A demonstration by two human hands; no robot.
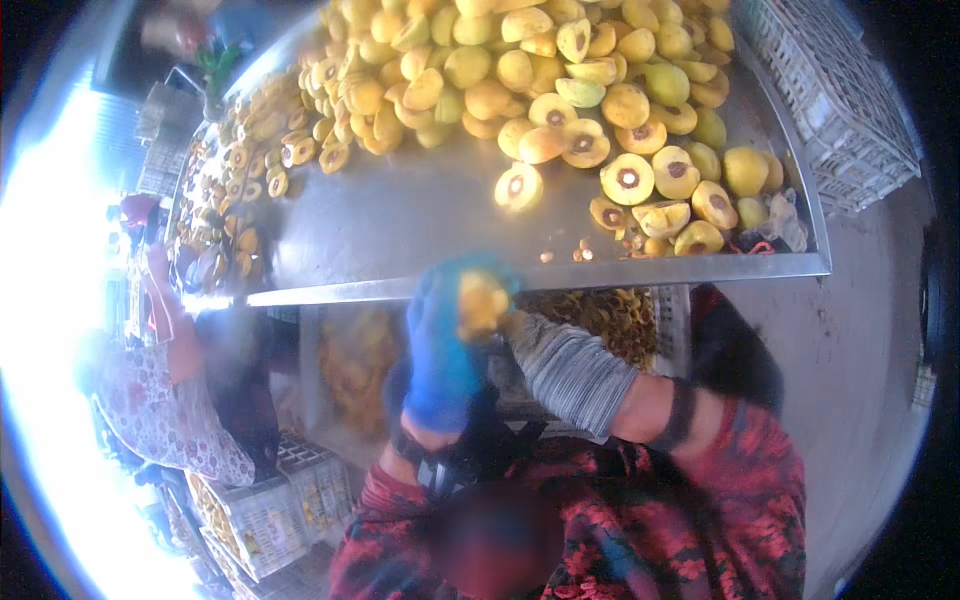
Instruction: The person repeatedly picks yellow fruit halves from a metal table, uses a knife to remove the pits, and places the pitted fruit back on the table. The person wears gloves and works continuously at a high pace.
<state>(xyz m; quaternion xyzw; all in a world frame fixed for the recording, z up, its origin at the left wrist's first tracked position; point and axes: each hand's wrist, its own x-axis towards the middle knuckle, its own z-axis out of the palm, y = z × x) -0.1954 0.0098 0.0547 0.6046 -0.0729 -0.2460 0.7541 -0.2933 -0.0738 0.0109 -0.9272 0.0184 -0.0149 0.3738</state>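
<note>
My left hand (442,337), in a blue glove, holds a piece of yellow stone fruit (481,304), apparently a peach, just off the front edge of the steel table (352,225). Close against the fruit's right side is my right hand (540,341), in a grey knit glove with a long cuff. Its fingertips are blurred, and I cannot tell whether it grips a tool. Beyond both hands, halved yellow peaches (628,178) lie heaped on the table, several with brown stones showing. Small bits of stone (581,253) lie by the rim.
Below the table edge stand a crate of brown scraps (607,322) and a container of yellow pieces (356,367). A white plastic crate (840,112) flanks the table's right side. At left a co-worker (172,405) stands near stacked crates (262,517). A crumpled plastic bag (787,221) lies in the right corner.
</note>
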